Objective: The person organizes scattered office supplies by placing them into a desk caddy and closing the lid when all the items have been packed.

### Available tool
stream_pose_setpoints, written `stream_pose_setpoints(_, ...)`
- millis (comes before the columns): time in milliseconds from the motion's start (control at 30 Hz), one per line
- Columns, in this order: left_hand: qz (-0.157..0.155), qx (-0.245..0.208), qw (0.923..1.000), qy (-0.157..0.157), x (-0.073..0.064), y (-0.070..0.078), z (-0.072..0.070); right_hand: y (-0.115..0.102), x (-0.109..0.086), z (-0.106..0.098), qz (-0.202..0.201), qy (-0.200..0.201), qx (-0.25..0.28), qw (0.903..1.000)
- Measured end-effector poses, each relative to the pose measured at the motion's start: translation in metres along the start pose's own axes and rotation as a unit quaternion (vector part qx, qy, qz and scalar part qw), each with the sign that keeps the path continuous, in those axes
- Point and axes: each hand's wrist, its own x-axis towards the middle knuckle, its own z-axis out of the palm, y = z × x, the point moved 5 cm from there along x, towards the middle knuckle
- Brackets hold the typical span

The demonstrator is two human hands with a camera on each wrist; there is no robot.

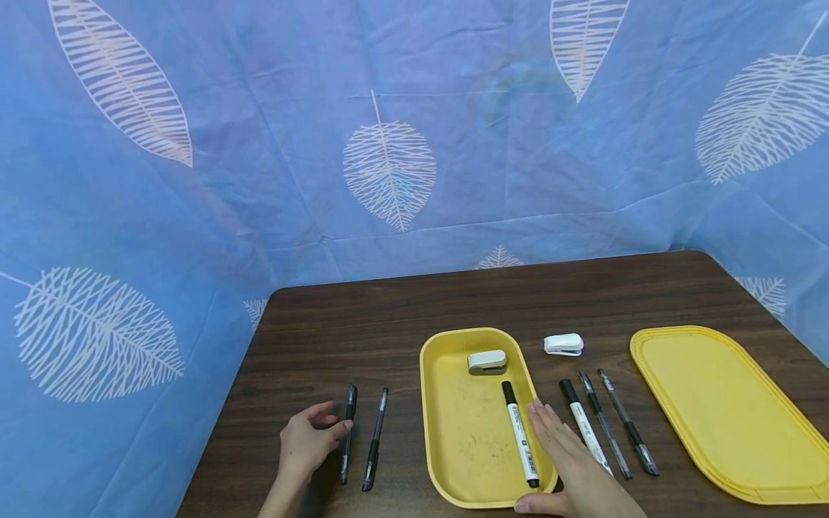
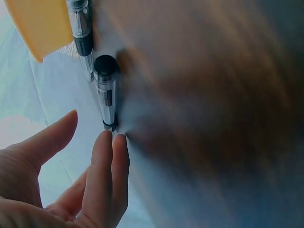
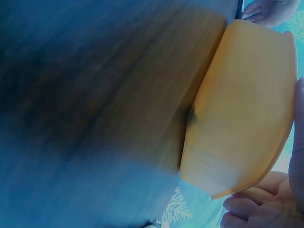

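My left hand is beside a black-capped gel pen on the table, thumb and fingers apart. In the left wrist view its fingertips reach the far end of that pen, while the thumb stands clear. A second gel pen lies just to the right. My right hand, fingers extended, rests along the right rim of a yellow tray. Inside the tray lie a white marker with a black cap and a small white-and-grey stapler. The right wrist view shows the tray's outer wall.
Right of the tray lie another white marker, partly behind my right hand, and two gel pens. A small white stapler sits behind them. A flat yellow lid lies at the far right. Blue leaf-patterned cloth hangs behind the table.
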Motion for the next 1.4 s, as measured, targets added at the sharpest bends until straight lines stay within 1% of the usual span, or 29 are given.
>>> stream_pose_setpoints(133,-0.002,0.000,1.0000,-0.003,0.001,-0.001,0.000,0.000,0.001,0.000,0.002,-0.003,-0.001,1.0000)
stream_pose_setpoints(333,0.010,0.003,0.9999,-0.010,0.001,0.002,0.002,0.001,0.001,0.000,0.015,-0.011,0.003,0.9998)
stream_pose_setpoints(433,0.013,0.015,0.9998,-0.011,0.001,0.002,0.004,0.001,0.002,0.000,0.021,-0.016,0.005,0.9996)
stream_pose_setpoints(667,0.013,0.037,0.9992,-0.012,0.002,0.002,0.008,0.001,0.001,0.000,0.016,-0.012,-0.004,0.9998)
stream_pose_setpoints(800,0.020,0.042,0.9988,-0.018,0.002,0.002,0.009,0.002,0.001,0.000,0.038,-0.027,0.005,0.9989)
stream_pose_setpoints(867,0.019,0.046,0.9986,-0.018,0.001,0.003,0.009,0.003,0.001,0.001,0.052,-0.036,0.010,0.9979)
stream_pose_setpoints(967,0.020,0.051,0.9984,-0.014,0.001,0.004,0.010,0.003,0.001,0.001,0.063,-0.041,0.012,0.9971)
stream_pose_setpoints(1033,0.020,0.055,0.9982,-0.009,0.001,0.005,0.010,0.003,0.001,0.001,0.066,-0.042,0.003,0.9970)
stream_pose_setpoints(1200,0.032,0.077,0.9965,0.003,0.000,0.006,0.010,0.005,0.001,0.001,0.085,-0.050,-0.018,0.9949)
stream_pose_setpoints(1267,0.035,0.085,0.9958,0.006,0.000,0.007,0.009,0.004,0.000,0.001,0.080,-0.048,-0.013,0.9955)
stream_pose_setpoints(1400,0.036,0.094,0.9949,0.004,0.001,0.007,0.010,0.003,0.001,0.000,0.056,-0.035,0.000,0.9978)
